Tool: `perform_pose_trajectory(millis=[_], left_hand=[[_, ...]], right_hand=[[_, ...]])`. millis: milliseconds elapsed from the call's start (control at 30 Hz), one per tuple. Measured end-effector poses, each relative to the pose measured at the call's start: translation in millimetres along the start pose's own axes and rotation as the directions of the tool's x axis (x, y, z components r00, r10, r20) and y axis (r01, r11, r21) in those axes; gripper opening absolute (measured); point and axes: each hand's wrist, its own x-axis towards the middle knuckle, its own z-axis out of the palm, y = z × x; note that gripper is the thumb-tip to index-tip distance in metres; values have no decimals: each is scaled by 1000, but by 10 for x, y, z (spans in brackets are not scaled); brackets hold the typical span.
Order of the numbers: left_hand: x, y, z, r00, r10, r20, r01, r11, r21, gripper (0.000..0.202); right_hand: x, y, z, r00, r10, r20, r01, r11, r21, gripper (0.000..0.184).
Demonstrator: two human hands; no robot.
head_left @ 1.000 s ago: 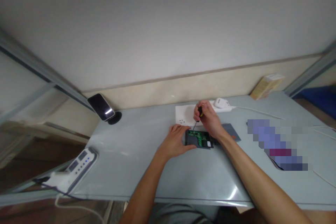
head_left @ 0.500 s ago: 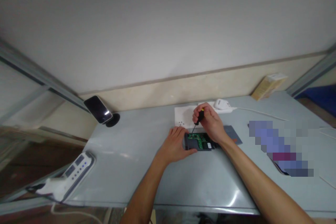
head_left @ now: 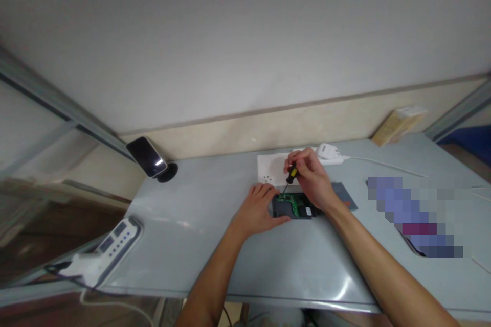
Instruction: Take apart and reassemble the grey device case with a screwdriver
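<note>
A dark grey device with an exposed green circuit board (head_left: 294, 205) lies on the table. My left hand (head_left: 258, 209) grips its left end, thumb along the near edge and fingers at the far side. In my right hand (head_left: 312, 179) is a screwdriver (head_left: 292, 172) with a black and yellow handle. Its thin shaft slants down to the upper left part of the board. Behind the device, a white sheet of paper (head_left: 270, 165) carries several tiny dark pieces, probably screws. A flat grey panel (head_left: 346, 195) is partly hidden by my right wrist.
A white power strip with a plug (head_left: 328, 152) stands behind my right hand, its cable running right. A phone-like screen on a stand (head_left: 148, 157) is at the back left. Another power strip (head_left: 115, 245) sits front left; a yellowish box (head_left: 397, 126) leans back right. A pixelated object (head_left: 412, 217) lies right.
The screwdriver handle has turned in my right fingers, showing more of its yellow part, and my right hand's fingers have shifted. My left hand keeps its hold on the device. The view has shifted slightly.
</note>
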Motion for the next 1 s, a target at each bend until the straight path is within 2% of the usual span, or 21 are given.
perform_pose_trajectory(millis=[200,567,900,1000], left_hand=[[-2,-12,2,1000,6,-10,-6,1000,8,58],[-8,19,-9,1000,1,-17,0,999,47,58],[-14,49,-34,1000,-6,13,5,998,66,56],[-12,59,-38,1000,-9,13,8,998,60,56]], right_hand=[[-4,1,-88,997,54,53,-53,998,-17,27],[-4,40,42,996,66,-53,-58,990,125,37],[0,-16,-65,996,83,29,-84,996,35,26],[2,-5,-40,995,96,1,-96,994,59,29]])
